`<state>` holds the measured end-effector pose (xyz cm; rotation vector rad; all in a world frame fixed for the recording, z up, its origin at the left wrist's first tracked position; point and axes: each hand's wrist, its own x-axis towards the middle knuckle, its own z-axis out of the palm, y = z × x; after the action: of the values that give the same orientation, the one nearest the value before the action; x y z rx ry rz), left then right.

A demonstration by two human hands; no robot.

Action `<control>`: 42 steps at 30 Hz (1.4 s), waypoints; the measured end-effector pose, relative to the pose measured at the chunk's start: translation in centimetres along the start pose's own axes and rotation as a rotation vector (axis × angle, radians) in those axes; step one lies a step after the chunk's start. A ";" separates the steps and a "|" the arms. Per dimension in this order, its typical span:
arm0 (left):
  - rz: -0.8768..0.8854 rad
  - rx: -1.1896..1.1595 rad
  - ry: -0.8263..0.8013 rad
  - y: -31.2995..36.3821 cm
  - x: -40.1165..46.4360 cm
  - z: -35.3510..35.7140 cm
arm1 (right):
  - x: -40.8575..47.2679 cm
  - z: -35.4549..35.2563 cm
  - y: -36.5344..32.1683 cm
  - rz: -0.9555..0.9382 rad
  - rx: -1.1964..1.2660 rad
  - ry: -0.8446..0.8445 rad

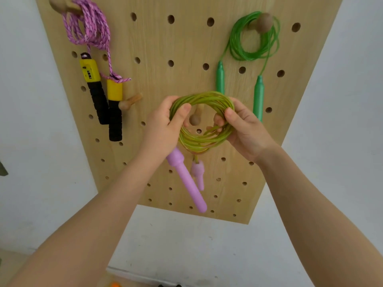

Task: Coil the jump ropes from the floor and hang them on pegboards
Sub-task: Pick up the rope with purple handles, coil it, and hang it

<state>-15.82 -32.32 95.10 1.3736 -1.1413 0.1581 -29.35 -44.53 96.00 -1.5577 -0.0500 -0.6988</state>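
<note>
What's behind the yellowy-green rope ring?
Through the rope ring you see a wooden peg and the pegboard. Both hands hide its sides.

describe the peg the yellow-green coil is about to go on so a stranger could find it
On the wooden pegboard, look low in the middle, inside the ring of the coil between both hands. That peg is bare, unlike the two top pegs carrying ropes.
</note>
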 end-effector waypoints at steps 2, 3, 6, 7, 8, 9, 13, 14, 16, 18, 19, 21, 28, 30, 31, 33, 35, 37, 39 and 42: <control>0.001 0.003 0.004 -0.8 1.3 0.1 | 1.1 0.3 -0.4 -0.012 -0.175 0.116; -0.001 -0.007 0.003 -1.2 1.9 0.1 | 1.6 0.5 -0.4 -0.017 -0.243 0.167; -0.006 0.027 -0.024 -3.1 3.4 0.5 | 3.2 1.3 0.6 -0.013 -0.405 0.291; -0.011 0.042 -0.042 -3.7 3.8 0.7 | 3.7 1.6 1.2 -0.024 -0.457 0.346; -0.015 0.048 -0.061 -4.2 4.0 0.9 | 4.2 1.8 1.7 -0.040 -0.504 0.411; -0.008 0.056 -0.075 -4.7 4.3 1.2 | 4.6 2.1 2.1 -0.060 -0.575 0.478; 0.114 0.193 -0.071 -6.5 5.4 2.7 | 5.1 1.6 3.5 0.036 -1.239 0.635; 0.146 0.228 -0.071 -6.9 5.5 3.0 | 5.1 1.4 3.7 0.087 -1.358 0.662; 0.211 0.346 0.000 -7.7 5.5 3.7 | 4.8 1.1 4.0 0.116 -1.489 0.686; 0.224 0.445 0.111 -8.4 5.6 4.3 | 4.9 1.1 4.1 0.088 -1.535 0.708; 0.221 0.445 0.138 -8.6 5.7 4.6 | 5.0 1.1 4.0 0.072 -1.527 0.722; 0.204 0.414 0.156 -8.5 5.8 5.1 | 5.4 1.3 3.9 0.047 -1.472 0.744; 0.150 0.482 -0.018 -6.8 4.0 3.7 | 3.6 2.3 4.7 -0.056 -1.363 0.583; 0.103 0.391 -0.075 -6.4 2.3 2.8 | 1.3 2.7 5.7 -0.191 -1.388 0.503; 0.095 0.366 -0.078 -6.4 1.3 2.4 | 0.0 2.7 6.3 -0.249 -1.393 0.477; 0.058 0.349 -0.080 -6.4 0.0 1.8 | -2.0 2.7 7.3 -0.291 -1.398 0.429; -0.011 0.331 -0.112 -6.3 -0.4 1.7 | -2.6 2.6 7.4 -0.258 -1.382 0.403; -0.064 0.308 -0.128 -5.9 -0.1 1.9 | -2.0 2.6 6.8 -0.224 -1.320 0.438; -0.115 0.270 -0.121 -5.6 0.7 2.2 | -0.8 2.4 6.0 -0.214 -1.276 0.514; -0.171 0.310 -0.126 -5.4 2.3 2.5 | 1.4 2.1 4.7 -0.167 -1.242 0.583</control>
<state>-12.40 -37.05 92.57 1.7700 -1.1291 0.1301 -25.34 -43.81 92.61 -2.4363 0.8401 -1.4401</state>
